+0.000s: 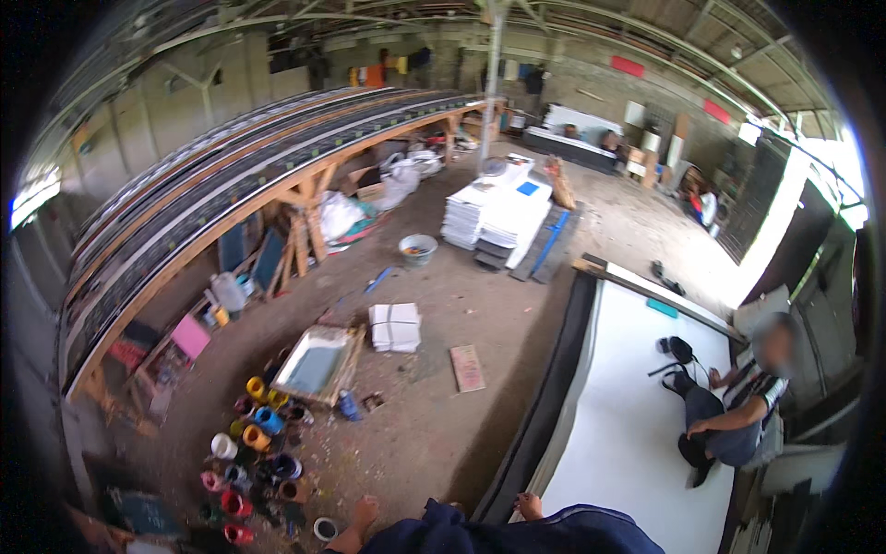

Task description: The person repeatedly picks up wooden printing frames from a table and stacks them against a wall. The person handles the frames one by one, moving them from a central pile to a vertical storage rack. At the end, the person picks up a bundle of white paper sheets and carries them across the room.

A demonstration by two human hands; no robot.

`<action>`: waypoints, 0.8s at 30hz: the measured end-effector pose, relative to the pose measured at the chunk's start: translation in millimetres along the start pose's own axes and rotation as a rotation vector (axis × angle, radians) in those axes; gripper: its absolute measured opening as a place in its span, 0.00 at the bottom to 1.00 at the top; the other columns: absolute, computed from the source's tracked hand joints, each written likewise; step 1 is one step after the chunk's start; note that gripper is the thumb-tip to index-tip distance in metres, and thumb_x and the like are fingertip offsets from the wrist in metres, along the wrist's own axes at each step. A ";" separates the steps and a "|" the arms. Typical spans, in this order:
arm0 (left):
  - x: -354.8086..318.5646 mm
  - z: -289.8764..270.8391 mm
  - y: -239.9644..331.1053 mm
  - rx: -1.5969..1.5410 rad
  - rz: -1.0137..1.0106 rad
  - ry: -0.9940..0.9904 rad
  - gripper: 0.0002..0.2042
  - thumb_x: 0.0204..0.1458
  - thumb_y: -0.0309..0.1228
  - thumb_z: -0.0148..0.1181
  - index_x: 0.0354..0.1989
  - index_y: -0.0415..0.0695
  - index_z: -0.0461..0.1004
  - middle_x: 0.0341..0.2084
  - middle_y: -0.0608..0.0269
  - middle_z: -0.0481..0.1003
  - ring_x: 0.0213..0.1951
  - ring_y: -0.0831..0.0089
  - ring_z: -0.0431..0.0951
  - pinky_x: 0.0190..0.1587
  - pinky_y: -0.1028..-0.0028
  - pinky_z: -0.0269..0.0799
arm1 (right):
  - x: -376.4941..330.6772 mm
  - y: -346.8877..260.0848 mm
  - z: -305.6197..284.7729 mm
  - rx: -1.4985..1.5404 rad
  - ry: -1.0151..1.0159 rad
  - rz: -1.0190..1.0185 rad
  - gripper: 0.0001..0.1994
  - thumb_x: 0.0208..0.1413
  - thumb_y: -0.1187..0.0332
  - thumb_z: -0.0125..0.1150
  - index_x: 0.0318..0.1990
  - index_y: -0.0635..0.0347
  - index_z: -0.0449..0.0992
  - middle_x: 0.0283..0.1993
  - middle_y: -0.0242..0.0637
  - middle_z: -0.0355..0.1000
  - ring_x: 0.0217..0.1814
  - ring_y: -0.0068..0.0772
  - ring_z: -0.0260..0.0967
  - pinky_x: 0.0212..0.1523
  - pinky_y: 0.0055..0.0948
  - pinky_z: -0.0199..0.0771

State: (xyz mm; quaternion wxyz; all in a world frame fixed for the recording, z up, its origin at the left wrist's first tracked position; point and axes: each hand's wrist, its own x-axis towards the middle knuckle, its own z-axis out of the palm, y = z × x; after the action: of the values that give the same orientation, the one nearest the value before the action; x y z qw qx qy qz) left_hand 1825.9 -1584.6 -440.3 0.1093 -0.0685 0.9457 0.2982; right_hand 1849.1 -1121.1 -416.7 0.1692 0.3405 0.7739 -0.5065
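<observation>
The right hand (529,505) is just beside the near edge of one long white-topped table (600,415), which stretches away on the right of the view; its fingers look bent, but I cannot tell whether they touch or grip anything. The left hand (365,511) hangs lower left, over the floor (429,420), seemingly half curled; whether it holds something cannot be told. Nearest to it is one small white-rimmed pot (326,529).

On the white top lie one teal object (662,307), near the far end, and a black strapped item (678,349). One seated person (738,406) takes up the right side, legs reaching over the white top and blocking part of it. One dark strip (544,388) runs along the table's left side.

Left of the hands, at least a dozen paint-stained tubs (257,437) crowd the floor; they overlap too much for an exact count. Beyond them are one shallow tray (314,365), one blue container (348,405), one tied white bundle (395,328) and one flat board (467,368).

Farther off stand one round bucket (417,250), stacked white sheets (494,217), one upright post (490,92) and one long slatted rack (268,171). Two red panels (628,66) hang on the back wall (581,88).
</observation>
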 end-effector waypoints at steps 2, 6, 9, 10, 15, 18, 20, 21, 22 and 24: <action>33.8 -25.6 87.6 -0.102 0.019 -0.051 0.11 0.44 0.32 0.52 0.36 0.42 0.69 0.30 0.55 0.74 0.34 0.61 0.74 0.38 0.68 0.68 | 13.6 12.5 -25.3 0.017 0.052 -0.002 0.13 0.53 0.71 0.42 0.41 0.68 0.69 0.27 0.43 0.71 0.24 0.31 0.70 0.23 0.26 0.70; 117.7 -37.3 199.7 -0.333 0.013 -0.129 0.10 0.45 0.29 0.51 0.37 0.43 0.69 0.33 0.57 0.73 0.35 0.64 0.74 0.39 0.69 0.68 | 70.6 7.0 -59.9 0.017 0.137 -0.026 0.12 0.53 0.70 0.42 0.41 0.68 0.69 0.27 0.42 0.71 0.24 0.30 0.70 0.23 0.25 0.69; 172.2 -17.1 190.5 -0.260 -0.030 -0.189 0.10 0.46 0.30 0.51 0.37 0.44 0.69 0.34 0.58 0.73 0.37 0.65 0.73 0.40 0.69 0.67 | 109.6 -65.3 -72.1 0.148 0.135 -0.067 0.13 0.44 0.69 0.53 0.38 0.65 0.72 0.24 0.43 0.72 0.25 0.32 0.72 0.27 0.28 0.71; 197.1 -1.6 192.9 -0.236 -0.015 -0.240 0.10 0.46 0.31 0.51 0.37 0.44 0.69 0.34 0.59 0.73 0.38 0.65 0.73 0.40 0.69 0.67 | 135.9 -67.9 -85.8 0.170 0.171 -0.068 0.14 0.42 0.70 0.55 0.38 0.66 0.72 0.26 0.41 0.72 0.25 0.29 0.72 0.26 0.26 0.71; 303.9 37.2 165.5 -0.058 -0.192 -0.347 0.12 0.46 0.37 0.49 0.38 0.46 0.69 0.37 0.57 0.72 0.41 0.63 0.71 0.44 0.65 0.64 | 243.4 -148.2 -121.2 0.041 0.038 0.075 0.13 0.52 0.69 0.44 0.44 0.64 0.67 0.27 0.39 0.71 0.24 0.31 0.70 0.22 0.25 0.70; 382.4 60.2 209.3 -0.020 -0.079 -0.356 0.14 0.47 0.40 0.48 0.39 0.48 0.70 0.37 0.57 0.71 0.42 0.60 0.70 0.44 0.63 0.64 | 290.4 -144.4 -156.0 -0.061 -0.048 0.068 0.13 0.53 0.68 0.45 0.43 0.64 0.68 0.30 0.41 0.71 0.26 0.35 0.71 0.24 0.29 0.72; 429.8 55.2 247.0 0.011 -0.068 -0.362 0.14 0.46 0.40 0.46 0.40 0.49 0.69 0.37 0.57 0.71 0.42 0.58 0.69 0.44 0.63 0.64 | 325.4 -154.6 -163.2 -0.240 -0.088 -0.035 0.13 0.53 0.68 0.46 0.43 0.65 0.68 0.31 0.43 0.71 0.27 0.37 0.71 0.26 0.33 0.73; 451.3 53.3 260.6 0.013 -0.114 -0.392 0.15 0.46 0.40 0.46 0.40 0.50 0.69 0.37 0.57 0.71 0.42 0.57 0.69 0.44 0.62 0.63 | 333.6 -172.3 -161.1 -0.255 -0.104 -0.003 0.13 0.52 0.68 0.47 0.43 0.65 0.68 0.32 0.43 0.71 0.28 0.38 0.71 0.27 0.33 0.73; 476.2 52.5 284.3 0.046 -0.094 -0.404 0.15 0.46 0.40 0.46 0.41 0.49 0.69 0.38 0.57 0.71 0.42 0.57 0.69 0.44 0.62 0.64 | 341.2 -184.1 -159.0 0.129 0.010 0.143 0.14 0.51 0.70 0.49 0.43 0.68 0.67 0.32 0.45 0.71 0.28 0.37 0.71 0.26 0.33 0.74; 517.1 64.6 335.7 0.001 0.016 -0.359 0.16 0.44 0.40 0.47 0.40 0.48 0.69 0.36 0.58 0.72 0.41 0.58 0.71 0.42 0.63 0.65 | 354.0 -191.2 -164.0 -0.101 0.005 0.015 0.14 0.51 0.71 0.49 0.43 0.71 0.66 0.32 0.45 0.70 0.27 0.36 0.71 0.26 0.30 0.74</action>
State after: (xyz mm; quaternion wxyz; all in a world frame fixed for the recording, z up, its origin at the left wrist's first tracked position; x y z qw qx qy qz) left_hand 1271.3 -1307.7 -435.6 0.2743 -0.0066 0.9116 0.3062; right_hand 1477.5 -896.5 -433.1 0.1881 0.3385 0.7962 -0.4649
